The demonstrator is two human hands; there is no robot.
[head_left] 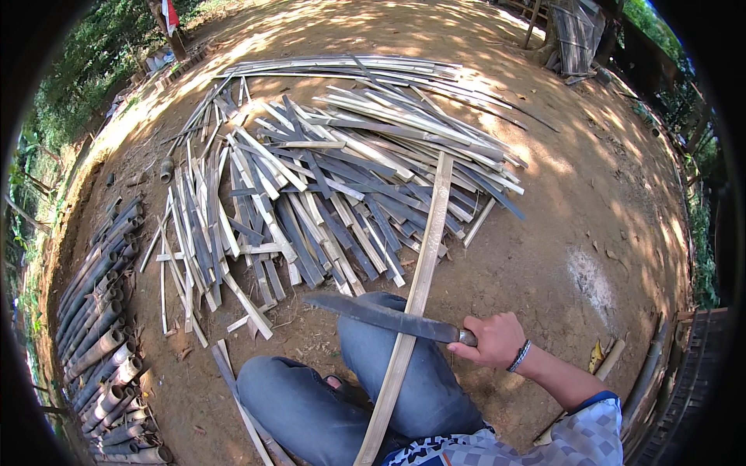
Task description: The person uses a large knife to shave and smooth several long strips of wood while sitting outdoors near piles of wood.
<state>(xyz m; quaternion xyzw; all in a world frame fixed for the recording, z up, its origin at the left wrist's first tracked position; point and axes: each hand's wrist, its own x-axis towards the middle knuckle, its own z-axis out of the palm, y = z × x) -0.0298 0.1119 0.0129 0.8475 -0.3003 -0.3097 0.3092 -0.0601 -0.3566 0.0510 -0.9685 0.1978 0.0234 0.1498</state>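
Note:
My right hand (496,340) is closed around the handle of a machete (381,317), with a bracelet on the wrist. Its dark, wide blade points left above my bent knee and crosses over a long split bamboo strip (430,245). That strip slants from the lower edge, over my thigh, up toward a heap; its pale inner face shows. Whether the blade touches it I cannot tell. Ahead of my knees lies the big heap of split bamboo strips (338,221), some pale, some dark. My left hand is out of the picture.
Cut round bamboo poles (109,338) are stacked along the left. Loose strips (242,404) lie beside my left leg. At the right are a bamboo pole (610,359) and a dark slatted panel (688,388). A tree trunk (167,31) stands far left.

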